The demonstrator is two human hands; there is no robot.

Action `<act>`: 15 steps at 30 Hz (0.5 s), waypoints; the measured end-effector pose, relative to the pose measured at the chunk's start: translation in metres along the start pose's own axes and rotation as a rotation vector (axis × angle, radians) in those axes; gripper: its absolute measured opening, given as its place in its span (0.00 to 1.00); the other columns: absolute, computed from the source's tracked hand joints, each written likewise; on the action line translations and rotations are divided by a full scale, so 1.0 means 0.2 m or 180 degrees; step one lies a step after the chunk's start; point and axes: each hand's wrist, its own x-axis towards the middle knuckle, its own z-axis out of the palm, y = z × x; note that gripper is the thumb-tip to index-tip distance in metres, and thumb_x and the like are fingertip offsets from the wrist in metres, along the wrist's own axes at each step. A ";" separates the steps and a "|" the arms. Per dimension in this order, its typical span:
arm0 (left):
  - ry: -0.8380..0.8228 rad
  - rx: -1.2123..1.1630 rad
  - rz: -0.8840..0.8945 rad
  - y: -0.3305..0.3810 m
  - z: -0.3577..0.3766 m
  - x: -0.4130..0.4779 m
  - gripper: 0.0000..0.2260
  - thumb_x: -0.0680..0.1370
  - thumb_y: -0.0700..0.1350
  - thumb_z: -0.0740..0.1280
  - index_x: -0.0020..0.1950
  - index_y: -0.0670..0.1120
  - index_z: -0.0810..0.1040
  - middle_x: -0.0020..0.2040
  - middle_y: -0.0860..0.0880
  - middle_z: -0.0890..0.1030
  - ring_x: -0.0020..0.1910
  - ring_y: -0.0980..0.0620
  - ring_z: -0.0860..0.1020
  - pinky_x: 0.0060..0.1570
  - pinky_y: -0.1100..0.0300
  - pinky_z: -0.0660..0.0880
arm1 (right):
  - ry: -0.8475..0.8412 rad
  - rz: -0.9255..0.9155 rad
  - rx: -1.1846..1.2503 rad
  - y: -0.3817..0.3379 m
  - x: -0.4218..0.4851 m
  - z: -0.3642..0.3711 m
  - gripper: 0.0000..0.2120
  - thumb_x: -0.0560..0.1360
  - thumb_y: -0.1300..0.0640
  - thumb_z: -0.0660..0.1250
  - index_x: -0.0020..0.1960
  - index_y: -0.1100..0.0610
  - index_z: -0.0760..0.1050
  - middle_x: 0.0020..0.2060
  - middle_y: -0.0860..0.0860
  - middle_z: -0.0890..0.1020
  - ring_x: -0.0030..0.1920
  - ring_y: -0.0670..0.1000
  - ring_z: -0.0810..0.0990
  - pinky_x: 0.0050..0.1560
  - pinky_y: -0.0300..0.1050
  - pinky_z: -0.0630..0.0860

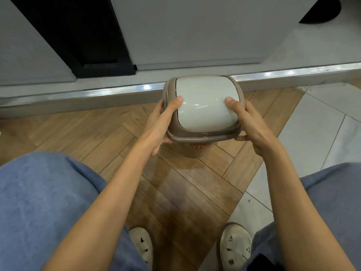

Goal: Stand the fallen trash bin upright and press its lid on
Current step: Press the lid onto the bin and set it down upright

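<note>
Head view: left hand (159, 124) and right hand (252, 126) each grip tight on the lid (203, 106), one on each side, the trash bin (195, 150) standing under them on the floor (185, 192). Pushing one side harder could tip it.

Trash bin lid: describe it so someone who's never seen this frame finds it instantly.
Start at the shiny metal floor strip running across the frame; the bin stands upright just in front of it on the herringbone wood floor. The lid sits on top, gripped by the left hand and right hand: a brown frame around a glossy pale flap.
</note>
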 end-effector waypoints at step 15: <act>-0.0030 -0.0191 0.0080 0.06 0.09 0.09 0.30 0.75 0.63 0.67 0.76 0.58 0.65 0.66 0.52 0.76 0.57 0.51 0.78 0.41 0.45 0.83 | 0.0363 0.0007 0.0550 -0.08 0.15 0.04 0.19 0.77 0.41 0.62 0.65 0.46 0.67 0.52 0.45 0.75 0.53 0.51 0.76 0.53 0.60 0.80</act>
